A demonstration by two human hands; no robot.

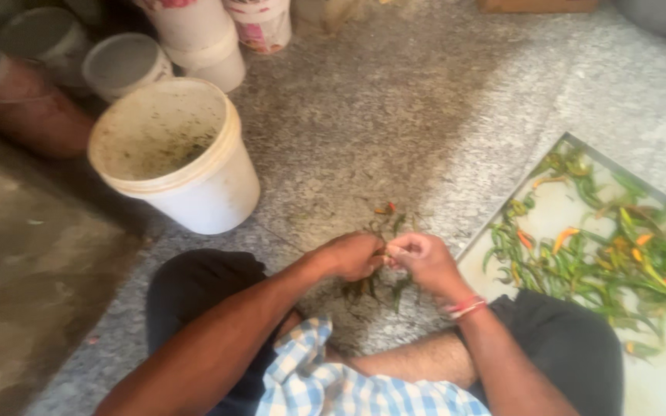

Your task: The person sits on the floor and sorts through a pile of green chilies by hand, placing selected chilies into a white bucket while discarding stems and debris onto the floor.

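The left hand and the right hand meet knuckle to knuckle above the floor, both closed around a slim green chilli pepper pinched between their fingertips; the picture is too soft to show which end each hand has. The chilli sits right at the meeting point of the two hands, just above a small heap of dark green stalks and scraps lying on the speckled grey stone floor. A couple of stray bits, one reddish, lie on the floor just beyond the hands. The right wrist wears a red and white thread band.

To the right, near the right forearm, a flat pale metal tray holds a loose spread of green, orange and red chillies. To the left and farther off stands a large cream plastic bucket, open-topped, with dark flecks on its inner wall. Behind it stand several smaller white tubs and a brown round vessel.

The risk as I judge it: with both grips so tight and close, a slippery pepper could snap mid-body or squirt juice onto the fingers, and scraps on the floor could get mixed with anything dropped there.
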